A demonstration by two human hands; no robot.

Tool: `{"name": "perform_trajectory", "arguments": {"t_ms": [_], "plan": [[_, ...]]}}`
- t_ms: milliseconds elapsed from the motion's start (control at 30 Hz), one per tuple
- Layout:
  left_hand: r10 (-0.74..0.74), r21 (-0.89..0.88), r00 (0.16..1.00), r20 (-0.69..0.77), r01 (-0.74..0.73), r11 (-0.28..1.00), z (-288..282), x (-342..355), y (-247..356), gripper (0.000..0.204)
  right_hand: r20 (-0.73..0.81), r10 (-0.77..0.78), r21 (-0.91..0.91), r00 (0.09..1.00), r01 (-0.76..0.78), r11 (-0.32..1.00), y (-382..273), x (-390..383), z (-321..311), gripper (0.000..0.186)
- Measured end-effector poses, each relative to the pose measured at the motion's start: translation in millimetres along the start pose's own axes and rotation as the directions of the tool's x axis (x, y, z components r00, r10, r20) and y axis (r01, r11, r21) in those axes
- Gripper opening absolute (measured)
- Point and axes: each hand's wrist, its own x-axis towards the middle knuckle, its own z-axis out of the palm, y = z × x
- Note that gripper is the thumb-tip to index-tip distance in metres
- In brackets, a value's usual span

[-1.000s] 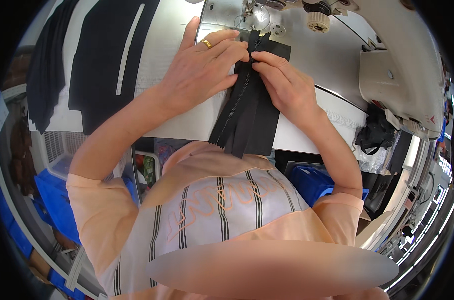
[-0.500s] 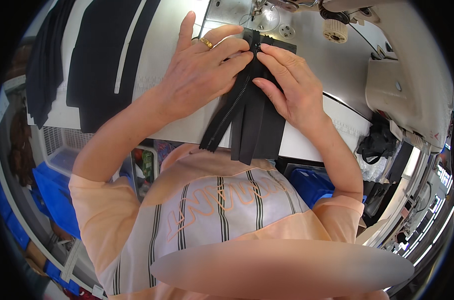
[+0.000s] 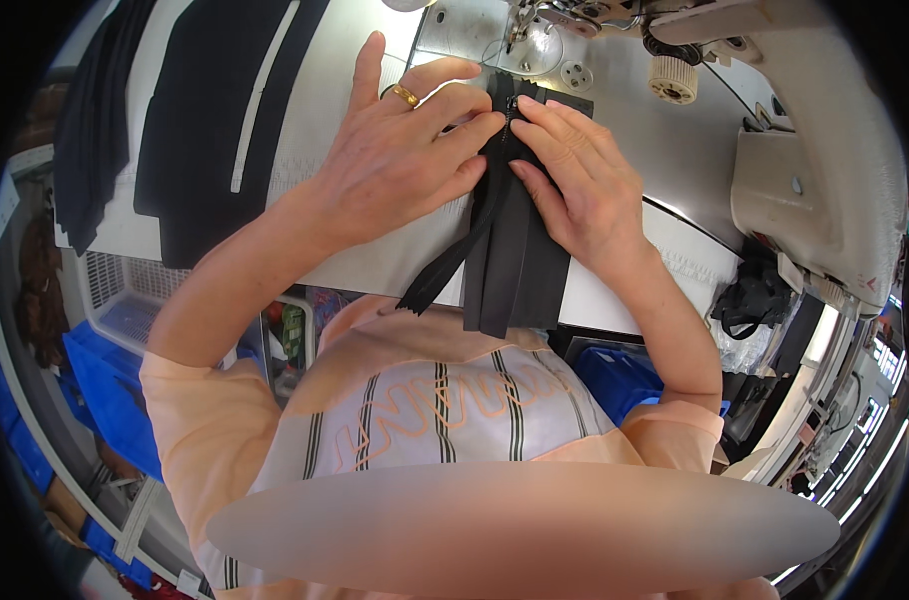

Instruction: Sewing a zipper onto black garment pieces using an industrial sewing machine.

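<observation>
My left hand [image 3: 410,155], with a gold ring, pinches the upper part of a black zipper [image 3: 440,270] with index and middle fingertips, its little side spread to the left. My right hand [image 3: 580,185] has its fingertips closed on the zipper near the slider, over a black fabric piece [image 3: 520,270]. The zipper's lower end hangs diagonally left of the fabric, which reaches over the front edge of the white table [image 3: 615,290]. The top ends lie just before the metal needle plate of a sewing machine [image 3: 795,190]. What is under my fingers is partly hidden.
Black fabric pieces [image 3: 195,130] and a dark stack [image 3: 95,140] lie at the left. A black bag [image 3: 755,295] sits at the right. Below the table are a white plastic basket [image 3: 125,290], blue bins [image 3: 105,400] and a blue container [image 3: 610,380].
My right hand shifted right and its thumb dropped lower along the zipper. The zipper's lower end swung left and turned, showing fewer teeth. The fabric slid slightly down toward me.
</observation>
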Motion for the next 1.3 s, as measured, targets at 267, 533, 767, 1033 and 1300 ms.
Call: {"name": "perform_trajectory", "arguments": {"t_ms": [267,533,767,1033,1300], "plan": [[0.023,0.013,0.996,-0.084,-0.021,1.000,0.3,2.8,0.5,0.022,0.016,0.026,0.010,1.000,-0.026,1.000,1.1,-9.8,3.9,0.034],[0.052,0.067,0.998,-0.043,-0.049,0.997,0.4,6.9,-12.0,0.021,-0.026,-0.016,0.091,1.000,0.018,0.996,-17.1,19.5,-22.5,0.040],[-0.014,-0.020,0.996,0.091,0.016,1.000,-2.1,9.6,-10.8,0.022,0.150,-0.121,0.098,0.981,0.107,0.989,-100.8,-30.7,-3.0,0.030],[0.009,-0.005,0.998,0.068,-0.008,1.000,-0.3,10.2,-13.1,0.020,0.032,-0.157,0.080,0.987,0.154,0.985,-75.4,-41.0,-44.1,0.026],[0.044,0.028,0.996,0.077,-0.047,0.999,1.8,13.6,-19.3,0.020,0.063,-0.095,0.101,0.993,0.088,0.991,-79.7,-74.6,-10.2,0.026]]}}
